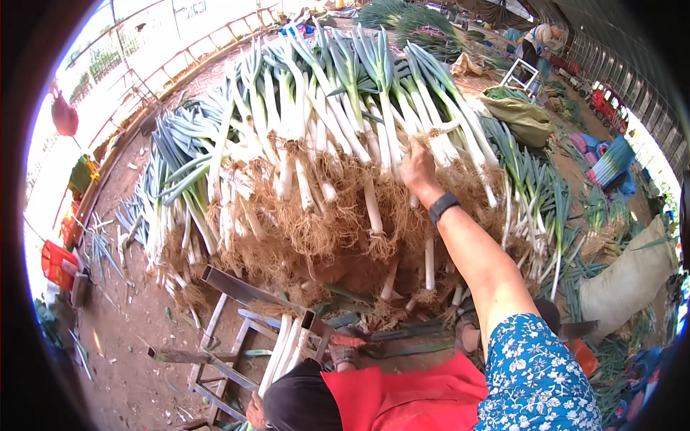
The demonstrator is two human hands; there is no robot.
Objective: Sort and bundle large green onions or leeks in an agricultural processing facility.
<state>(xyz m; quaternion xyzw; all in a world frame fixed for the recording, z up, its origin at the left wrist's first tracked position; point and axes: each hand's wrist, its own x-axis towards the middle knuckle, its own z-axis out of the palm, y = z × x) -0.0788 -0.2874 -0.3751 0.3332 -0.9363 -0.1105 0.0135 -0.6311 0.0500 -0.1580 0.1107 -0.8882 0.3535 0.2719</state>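
Observation:
A large heap of leeks point(345, 124) lies before me, green tops pointing away and brown roots point(312, 231) facing me. My right hand point(419, 168) reaches into the heap, its fingers curled at the root end of a leek point(443, 128); the fingertips are partly hidden. Low in the picture, my left hand point(256, 412) is at the lower end of a few trimmed white leeks point(283, 345), beside my knee. Those leeks lean against a metal frame point(253, 291). Most of the left hand is hidden, so its grip cannot be made out.
Leek scraps point(404, 347) litter the ground by my feet. To the right are a stuffed pale sack point(628, 280), an olive sack point(520, 118) and bundled cloth point(612, 159). A red container point(59, 264) stands at left. Another person point(536, 46) bends over in the back right.

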